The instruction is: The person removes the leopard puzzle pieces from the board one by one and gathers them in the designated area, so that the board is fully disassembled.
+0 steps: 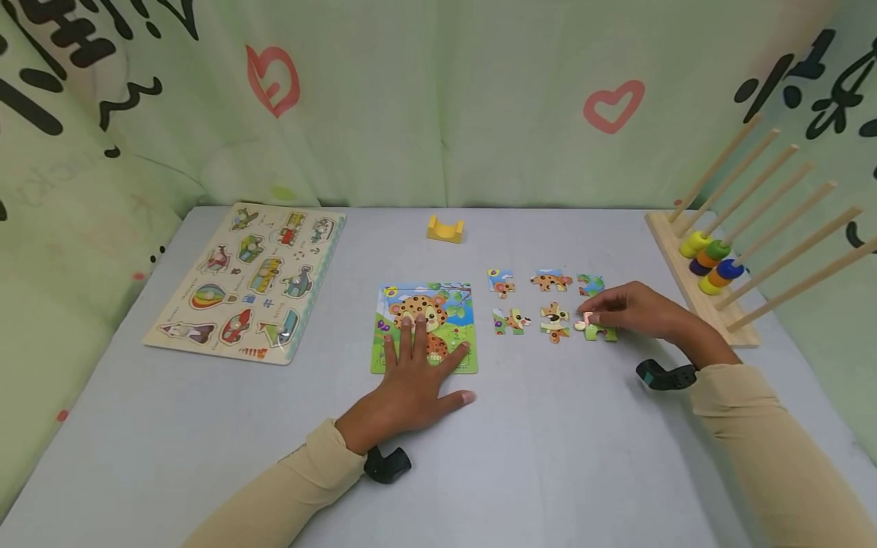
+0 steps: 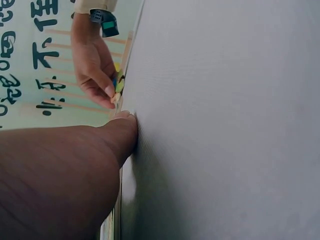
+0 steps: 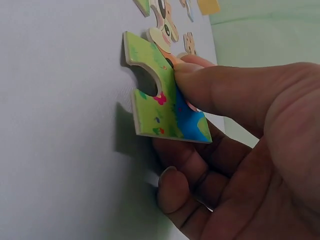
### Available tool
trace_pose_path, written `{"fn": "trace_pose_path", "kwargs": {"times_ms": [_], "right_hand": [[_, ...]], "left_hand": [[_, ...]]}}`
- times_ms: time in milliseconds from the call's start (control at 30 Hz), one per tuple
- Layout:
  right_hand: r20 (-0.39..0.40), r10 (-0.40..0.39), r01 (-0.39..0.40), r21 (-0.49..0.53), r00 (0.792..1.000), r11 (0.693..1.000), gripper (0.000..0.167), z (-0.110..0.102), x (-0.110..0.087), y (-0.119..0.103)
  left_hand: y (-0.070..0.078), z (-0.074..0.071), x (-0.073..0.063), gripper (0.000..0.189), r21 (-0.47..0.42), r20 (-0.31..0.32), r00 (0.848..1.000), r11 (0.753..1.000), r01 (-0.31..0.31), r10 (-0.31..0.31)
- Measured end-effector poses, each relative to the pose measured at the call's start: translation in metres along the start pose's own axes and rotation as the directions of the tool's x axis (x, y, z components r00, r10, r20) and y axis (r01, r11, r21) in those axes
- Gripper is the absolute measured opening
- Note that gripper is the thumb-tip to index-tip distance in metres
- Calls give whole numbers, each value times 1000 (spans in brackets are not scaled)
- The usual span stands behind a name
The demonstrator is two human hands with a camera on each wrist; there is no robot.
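Observation:
My left hand [image 1: 409, 394] rests with fingers spread on a square leopard picture board [image 1: 460, 316], covering its lower middle; in the left wrist view its thumb [image 2: 122, 135] lies close along the table. At the right, my right hand [image 1: 637, 310] pinches a green jigsaw piece [image 3: 170, 112] between thumb and fingers. That piece has a round notch and a blue patch, and it tilts up from the table in the right wrist view. Beside it lie several other jigsaw pieces in two rows, among them a dog-like face piece [image 1: 554, 323] and a spotted body piece [image 1: 551, 281].
A wooden peg stand [image 1: 743, 335] with coloured rings stands beyond my right hand. On the left lies a large picture puzzle board [image 1: 233, 304]. A small yellow curved block [image 1: 445, 230] sits at the back, before a green curtain [image 1: 438, 106].

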State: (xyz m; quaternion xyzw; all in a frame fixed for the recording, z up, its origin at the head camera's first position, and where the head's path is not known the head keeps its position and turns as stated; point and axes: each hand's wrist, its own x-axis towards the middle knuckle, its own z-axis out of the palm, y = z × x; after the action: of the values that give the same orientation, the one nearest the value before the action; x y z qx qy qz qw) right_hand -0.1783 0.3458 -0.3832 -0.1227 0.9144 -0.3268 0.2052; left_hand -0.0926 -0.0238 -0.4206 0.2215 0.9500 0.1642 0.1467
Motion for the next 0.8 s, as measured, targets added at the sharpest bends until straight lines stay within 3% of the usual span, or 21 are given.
{"fn": "trace_pose_path", "kwargs": {"times_ms": [567,800], "right_hand": [[-124,-84,69,-125,989,990,19,9,-2,-2],[-183,-61,31,-164,981,986,22,12,-3,-1]], "left_hand": [[0,2,0,73,-3,-7,1000,1000,0,0],[0,1,0,73,8,-6,1000,1000,0,0]]}}
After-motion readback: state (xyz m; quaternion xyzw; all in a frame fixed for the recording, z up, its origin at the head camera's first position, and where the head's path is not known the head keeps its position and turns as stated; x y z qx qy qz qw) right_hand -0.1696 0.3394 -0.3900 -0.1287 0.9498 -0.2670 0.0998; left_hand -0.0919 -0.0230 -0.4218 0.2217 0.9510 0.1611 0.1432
